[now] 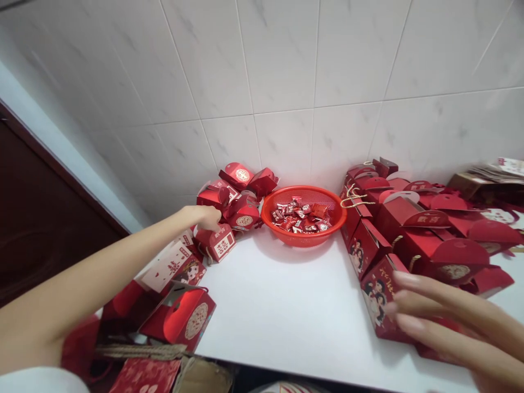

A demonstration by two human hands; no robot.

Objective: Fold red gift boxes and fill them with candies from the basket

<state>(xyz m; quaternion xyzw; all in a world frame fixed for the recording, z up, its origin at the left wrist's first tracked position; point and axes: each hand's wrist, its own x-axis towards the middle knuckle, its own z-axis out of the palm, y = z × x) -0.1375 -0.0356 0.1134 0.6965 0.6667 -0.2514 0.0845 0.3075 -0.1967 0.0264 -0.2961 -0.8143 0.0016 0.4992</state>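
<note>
My left hand (209, 217) reaches to the back left of the table, its curled fingers at the top of a small red gift box (216, 244) with a white double-happiness panel. Its fingertips are partly hidden. More red gift boxes (241, 210) stand against that hand. On the right, my right hand (446, 319) is open, fingers stretched out in front of a red box (376, 303) printed with cartoon figures. Whether the fingertips touch that box, I cannot tell. Between the hands, near the wall, sits a red plastic basket (303, 240) holding wrapped candies (301, 215).
Rows of red boxes (442, 256) with rope handles line the right side. Another red box (184, 316) and a white printed box (170, 266) stand at the left. A cardboard carton (202, 375) lies below the white table's (282, 305) front edge. A tiled wall (282, 71) rises behind.
</note>
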